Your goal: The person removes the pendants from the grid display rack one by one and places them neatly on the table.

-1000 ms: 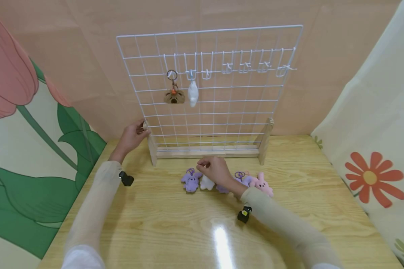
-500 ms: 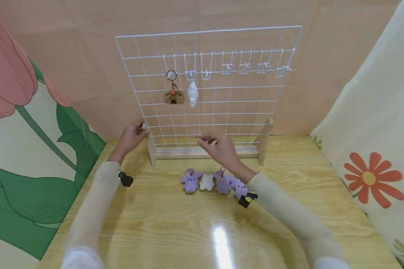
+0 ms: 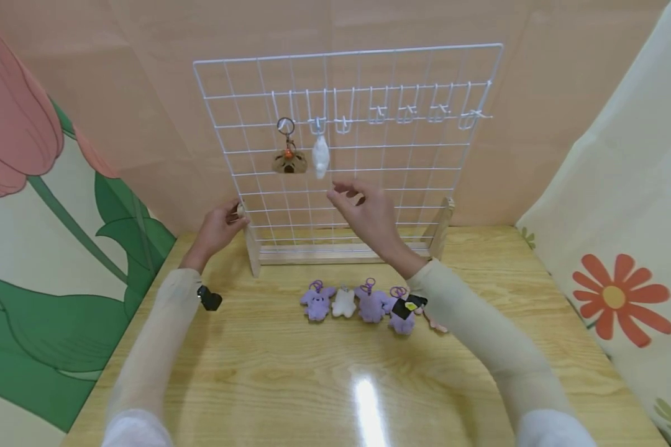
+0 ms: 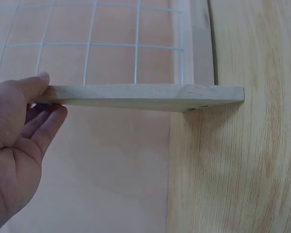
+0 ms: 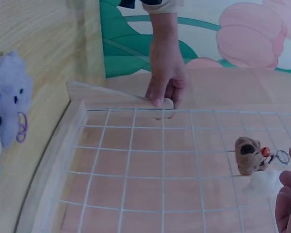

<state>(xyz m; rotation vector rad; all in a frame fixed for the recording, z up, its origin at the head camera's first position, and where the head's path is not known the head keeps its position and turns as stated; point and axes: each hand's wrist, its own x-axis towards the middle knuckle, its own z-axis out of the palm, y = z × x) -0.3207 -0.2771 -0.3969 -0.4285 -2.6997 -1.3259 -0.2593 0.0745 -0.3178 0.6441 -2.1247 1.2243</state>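
My left hand (image 3: pixel 217 230) pinches the upper end of the wooden side support (image 4: pixel 136 93) of a white wire grid rack, thumb on one face and fingers on the other. Raised before the grid, my right hand (image 3: pixel 370 214) has loosely bent fingers, with nothing visible between them. Just above and left of its fingertips hangs a white plush keychain (image 3: pixel 320 156) on a hook. A brown plush keychain (image 3: pixel 289 162) with a ring hangs on the hook to its left. In the right wrist view, only part of the right hand (image 5: pixel 288 199) shows at the edge.
Along the table before the rack's wooden base (image 3: pixel 341 254) lie a purple plush keychain (image 3: pixel 317 304), a white one (image 3: pixel 343 303), two more purple ones and a pink one (image 3: pixel 438 324), partly hidden by the right forearm. Several bare white hooks (image 3: pixel 407 113) line the grid's upper right.
My right hand has risen from above the row of plush keychains to mid-height in front of the grid. My left hand stays on the wooden support.
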